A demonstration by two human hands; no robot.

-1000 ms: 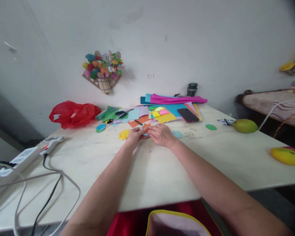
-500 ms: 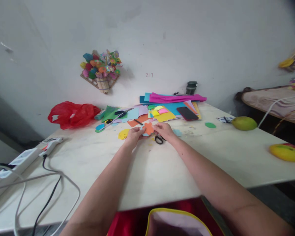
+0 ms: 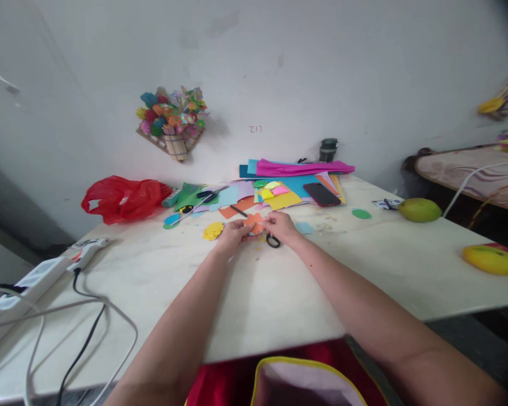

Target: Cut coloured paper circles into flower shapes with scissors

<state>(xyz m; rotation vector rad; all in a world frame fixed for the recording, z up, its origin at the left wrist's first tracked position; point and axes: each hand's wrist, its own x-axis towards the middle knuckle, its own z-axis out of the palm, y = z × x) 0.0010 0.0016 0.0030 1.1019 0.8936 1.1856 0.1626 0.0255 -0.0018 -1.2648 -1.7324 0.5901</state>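
An orange paper flower [image 3: 254,222] is held up between my two hands over the middle of the table. My left hand [image 3: 234,234] pinches its left side, thumb on top. On the right edge, the fingertips of my right hand [image 3: 280,225] are closed. A bit of light blue paper shows just under the flower. Below my right hand lies a black scissors handle [image 3: 273,241]; the rest is covered. Yellow paper flowers [image 3: 213,230] are piled left of my left hand, and a light blue paper flower [image 3: 303,228] lies right of my right hand. A dark pencil-like stick [image 3: 239,211] lies behind.
Coloured paper sheets [image 3: 227,195], a second pair of scissors [image 3: 208,196] and a phone [image 3: 322,194] lie at the back. A red plastic bag [image 3: 122,198] sits back left. Power strips [image 3: 38,276] with cables lie left, mangoes [image 3: 420,210] right.
My left thumb has shifted further over the orange flower, and less of the light blue paper shows beside it. The flower sits slightly lower. Both hands keep their hold.
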